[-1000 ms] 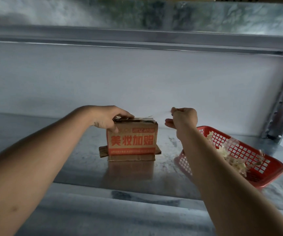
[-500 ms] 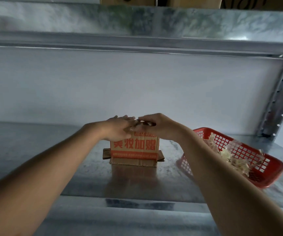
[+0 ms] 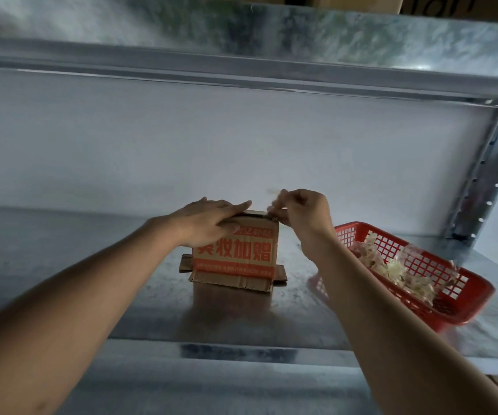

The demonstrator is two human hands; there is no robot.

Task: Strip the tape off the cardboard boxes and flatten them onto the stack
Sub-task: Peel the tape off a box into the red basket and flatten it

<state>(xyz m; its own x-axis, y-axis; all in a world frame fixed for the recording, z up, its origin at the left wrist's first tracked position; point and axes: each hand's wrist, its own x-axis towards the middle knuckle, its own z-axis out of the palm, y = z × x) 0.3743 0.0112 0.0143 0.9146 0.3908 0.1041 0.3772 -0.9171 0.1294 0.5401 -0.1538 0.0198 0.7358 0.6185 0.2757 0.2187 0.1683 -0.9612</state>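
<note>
While the left hand (image 3: 208,223) is pressing flat on top of the cardboard box (image 3: 237,253) at the centre of the frame, the right hand (image 3: 300,212) is working at the box's upper right corner, its fingers curled and apparently pinching a bit of tape (image 3: 271,216), though blur is making the strip itself hard to read. To do this step well, the pull is probably best kept low and along the seam, with the holding hand bearing down so the light box is not lifting or sliding on the metal shelf (image 3: 92,280). The left fingers are lying nearly straight, thumb against the front face. Right of the box, a red basket (image 3: 466,307) is holding crumpled tape scraps (image 3: 391,265).
</note>
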